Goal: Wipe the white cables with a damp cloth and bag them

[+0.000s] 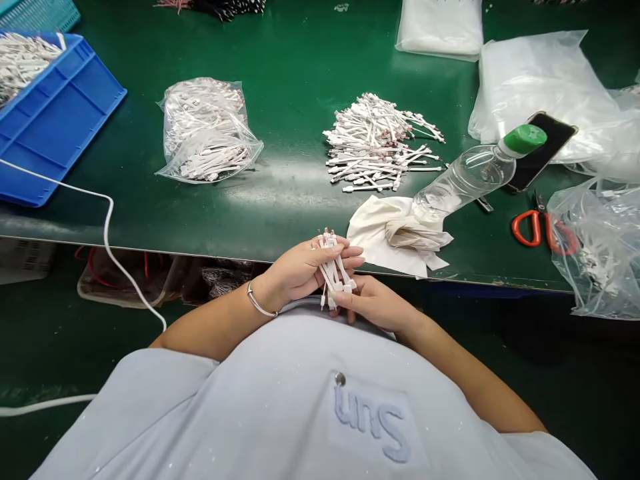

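Note:
A small bunch of short white cables (331, 270) with plugs at their ends is held close to my body, just off the table's front edge. My left hand (305, 267) is closed around the bunch, the thumb lying across it. From the other side my right hand (375, 303) grips the lower ends between thumb and fingers; some of those fingers are hidden behind the cables. Farther back on the green table lies a loose pile of the same white cables (373, 137). A clear plastic bag (207, 130) packed with similar cables rests to its left.
A cream cloth (395, 237) lies by the front edge, a clear bottle with green cap (467, 177) leaning over it. Scissors (527, 227), a phone (543, 150) and plastic bags (545, 87) are to the right. A blue crate (65, 113) stands left, near a white cord (107, 227).

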A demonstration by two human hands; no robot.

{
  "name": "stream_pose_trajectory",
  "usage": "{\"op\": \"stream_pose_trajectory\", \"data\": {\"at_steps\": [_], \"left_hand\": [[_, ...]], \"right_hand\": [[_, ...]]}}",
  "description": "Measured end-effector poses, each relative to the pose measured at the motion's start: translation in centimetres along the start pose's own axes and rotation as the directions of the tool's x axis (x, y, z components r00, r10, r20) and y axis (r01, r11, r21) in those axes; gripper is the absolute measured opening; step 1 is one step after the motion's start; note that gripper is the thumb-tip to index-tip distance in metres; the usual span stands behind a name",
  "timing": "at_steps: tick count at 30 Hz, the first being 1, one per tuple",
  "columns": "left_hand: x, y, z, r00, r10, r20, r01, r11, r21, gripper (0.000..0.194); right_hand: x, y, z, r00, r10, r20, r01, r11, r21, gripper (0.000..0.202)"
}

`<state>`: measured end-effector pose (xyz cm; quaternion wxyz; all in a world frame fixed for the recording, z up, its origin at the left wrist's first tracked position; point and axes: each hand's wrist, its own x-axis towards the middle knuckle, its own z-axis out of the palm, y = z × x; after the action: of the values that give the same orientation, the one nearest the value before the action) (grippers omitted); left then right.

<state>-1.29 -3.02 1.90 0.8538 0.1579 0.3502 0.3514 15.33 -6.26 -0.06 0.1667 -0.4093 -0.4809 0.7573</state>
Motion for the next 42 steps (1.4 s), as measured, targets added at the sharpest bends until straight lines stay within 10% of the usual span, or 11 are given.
{"op": "stream_pose_trajectory", "data": {"at_steps": [7,21,27,34,42], "left_hand": [[-0.3,0.0,-0.5,0.996,0.021,-0.084,-0.025,0.999,-0.047,0.008],[-0.6,-0.4,-0.8,0.996,0.008,-0.092,-0.016,0.996,-0.089,0.013],[-0.3,-0.6,-0.9,0.997,0.07,0.013,-0.068,0.991,-0.114,0.018],[0.2,-0.8,-1.0,0.993,0.091,0.07,-0.084,0.992,-0.099,0.018],[0.5,-0.2,-0.7,0.987,0.131,0.093,-0.118,0.984,-0.13,0.021]], "right_hand": [[-0.7,1.5,-0.1,0.957,-0.091,-0.274,0.092,0.996,-0.011,0.031],[-1.1,1.8,0.1,0.92,-0.094,-0.381,0.151,0.981,0.125,0.04],[-0.9,1.8,0.3,0.972,-0.109,-0.206,0.118,0.993,0.031,0.031],[-0.9,1.7,0.0,0.903,-0.152,-0.403,0.186,0.981,0.046,0.034],[-1.5,0.7,-0.2,0.97,-0.032,-0.243,0.024,0.999,-0.037,0.039]]}}
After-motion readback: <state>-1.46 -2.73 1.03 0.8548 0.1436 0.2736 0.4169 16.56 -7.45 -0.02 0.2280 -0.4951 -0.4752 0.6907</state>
